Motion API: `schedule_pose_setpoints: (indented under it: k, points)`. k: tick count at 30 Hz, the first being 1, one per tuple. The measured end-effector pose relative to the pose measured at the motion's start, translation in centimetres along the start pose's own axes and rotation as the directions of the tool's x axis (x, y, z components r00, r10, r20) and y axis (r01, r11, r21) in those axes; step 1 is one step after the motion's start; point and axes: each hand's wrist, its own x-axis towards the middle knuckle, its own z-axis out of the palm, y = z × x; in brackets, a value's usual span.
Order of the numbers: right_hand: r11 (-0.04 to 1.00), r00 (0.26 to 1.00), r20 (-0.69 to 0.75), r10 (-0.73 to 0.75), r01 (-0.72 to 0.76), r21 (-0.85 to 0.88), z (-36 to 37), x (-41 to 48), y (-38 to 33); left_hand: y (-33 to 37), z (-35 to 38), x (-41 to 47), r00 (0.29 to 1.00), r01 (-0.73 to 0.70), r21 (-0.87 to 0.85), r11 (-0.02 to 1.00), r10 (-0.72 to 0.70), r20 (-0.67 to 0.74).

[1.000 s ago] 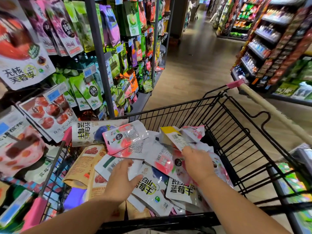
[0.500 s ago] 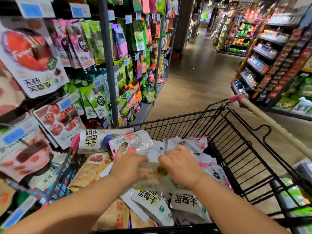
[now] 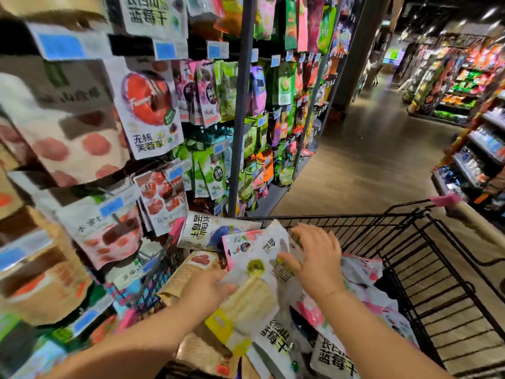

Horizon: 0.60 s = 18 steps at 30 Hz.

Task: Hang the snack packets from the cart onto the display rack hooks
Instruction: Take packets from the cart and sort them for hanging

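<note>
On the far left, the display rack (image 3: pixel 237 110) stood crowded with hanging bags of dried fruit, blue price tags (image 3: pixel 165 49) clipped along its hooks; motion blur smeared the nearest rows. Just right of the rack sat the black wire cart (image 3: pixel 410 242), its near half heaped with snack packets (image 3: pixel 336 354), many white with bold blue lettering. The left hand (image 3: pixel 205 291) was curled around the left edge of a pale, translucent packet (image 3: pixel 251 294), lifted slightly above the heap, yellow trim at its lower end. The right hand (image 3: pixel 314 258) hovered over the packet's upper right portion, fingers spread wide and fingertips lightly touching it rather than gripping. Whether the packet's hanging hole was visible could not be told. To the right, the cart was bare wire, and an aisle with more shelves (image 3: pixel 481 143) ran beyond.

Judged from this, the step was lifting one packet free. Doing it well would likely mean separating it cleanly from neighbours, turning the hole end upward, and matching it to a hook holding the same product.
</note>
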Motion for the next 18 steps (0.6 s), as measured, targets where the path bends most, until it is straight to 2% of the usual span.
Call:
schedule_pose_setpoints:
  k: [2,3,4,6,7,8,10,12,18]
  points:
    - [0.967,0.977,0.130,0.169,-0.190,0.169,0.2,0.4,-1.5,-0.9,-1.3,-0.8,0.994,0.059,-0.197,0.979,-0.076,-0.082]
    - [0.904,0.949,0.211,0.235,-0.293,0.311,0.3,0.5,-2.5,-1.3,-2.0,-1.2,0.988,0.067,-0.291,0.954,-0.103,-0.112]
    - [0.785,0.902,0.335,0.273,-0.411,0.464,0.4,0.5,-3.7,-1.7,-2.7,-1.6,0.981,0.064,-0.382,0.922,-0.128,-0.144]
    - [0.477,0.776,0.590,0.224,-0.615,0.628,1.2,0.6,-6.1,-2.4,-4.0,-2.4,0.959,0.073,-0.531,0.844,-0.205,-0.194]
    - [0.382,0.724,0.669,0.169,-0.674,0.632,1.8,0.6,-7.3,-2.7,-4.6,-2.8,0.948,0.080,-0.606,0.791,-0.249,-0.200]
    - [0.344,0.687,0.720,0.102,-0.703,0.622,2.3,0.7,-8.4,-2.8,-5.1,-3.2,0.940,0.081,-0.684,0.725,-0.284,-0.190]
    - [0.295,0.671,0.740,-0.057,-0.696,0.654,3.0,1.0,-10.7,-3.3,-6.0,-4.0,0.922,0.094,-0.775,0.625,-0.349,-0.169]
    - [0.216,0.685,0.703,-0.191,-0.670,0.711,3.1,1.4,-13.0,-4.1,-6.9,-5.1,0.910,0.049,-0.817,0.574,-0.364,-0.201]
    - [0.101,0.714,0.580,-0.392,-0.593,0.799,2.8,2.3,-19.8,-6.7,-10.2,-9.4,0.862,-0.028,-0.880,0.475,-0.434,-0.262]
